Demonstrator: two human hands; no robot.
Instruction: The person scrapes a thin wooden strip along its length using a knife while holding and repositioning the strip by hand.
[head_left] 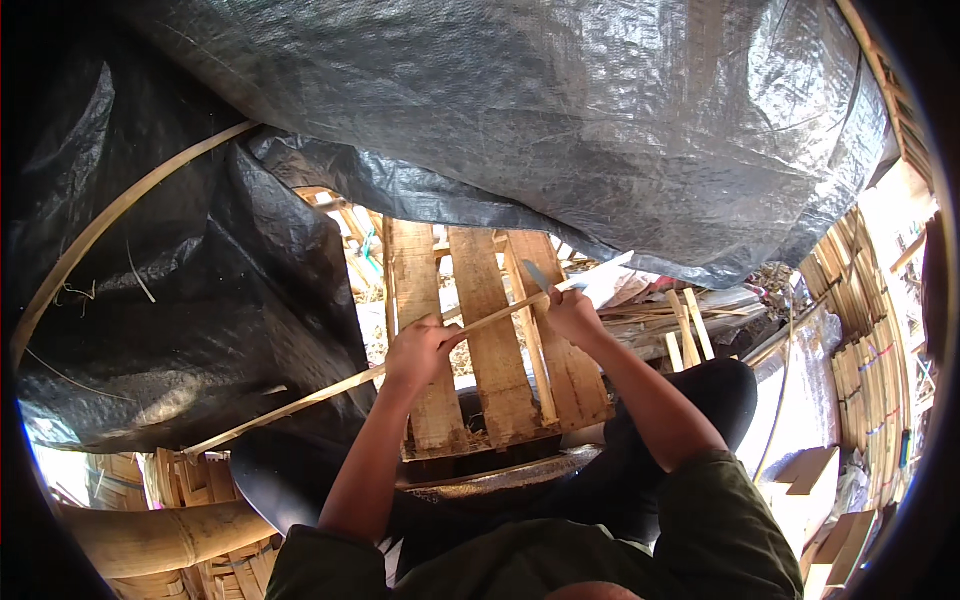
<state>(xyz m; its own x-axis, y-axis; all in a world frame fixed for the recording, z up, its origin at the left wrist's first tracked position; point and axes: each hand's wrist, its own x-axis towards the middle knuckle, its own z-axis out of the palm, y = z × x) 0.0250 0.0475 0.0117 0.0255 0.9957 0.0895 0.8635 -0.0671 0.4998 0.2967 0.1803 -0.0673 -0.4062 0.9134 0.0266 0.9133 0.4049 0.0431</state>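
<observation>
A long, thin bamboo strip (492, 319) runs slantwise before me, from low on the left up to the right. My left hand (423, 350) is closed around it near its middle. Farther along, my right hand (573, 312) grips a knife (536, 274), whose grey blade points up and left beside the strip. The knife's handle is hidden in my fingers. Past the right hand, the pale end of the strip reaches toward the dark sheet. Beneath both hands lies a slatted wooden board (484, 345) of rough planks, between my knees.
A dark plastic tarp (560, 130) hangs across the far side and down the left. A bent bamboo strip (130, 200) curves along the left. Bundled bamboo strips (868, 390) stand at the right, and a thick bamboo pole (175, 538) lies at the lower left.
</observation>
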